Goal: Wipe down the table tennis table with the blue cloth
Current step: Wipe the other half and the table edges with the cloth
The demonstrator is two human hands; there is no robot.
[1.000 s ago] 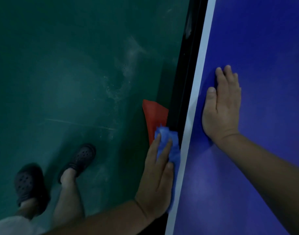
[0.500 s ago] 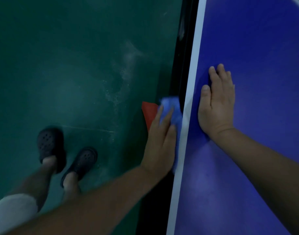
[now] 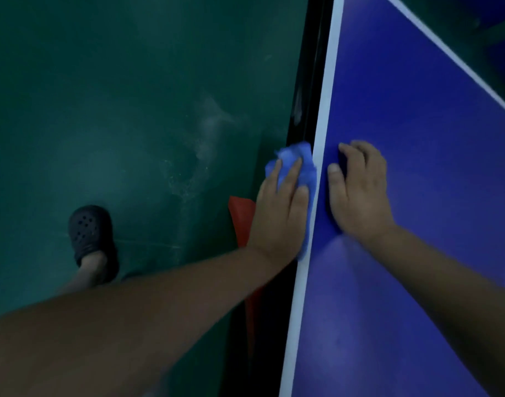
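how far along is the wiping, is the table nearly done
Done: nothing can be confirmed. The table top shows pale hazy patches on its near part, so it does not look finished there. In hand: the left hand presses the blue cloth against the table's side edge, while the right hand rests on the top. Left: the edge further along, and probably the top itself.

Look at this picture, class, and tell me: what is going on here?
A person is wiping a blue table tennis table. The left hand presses the blue cloth against the table's side edge, just beside the white border line. The right hand rests on the blue top nearby. Below lie a green floor and a dark clog.
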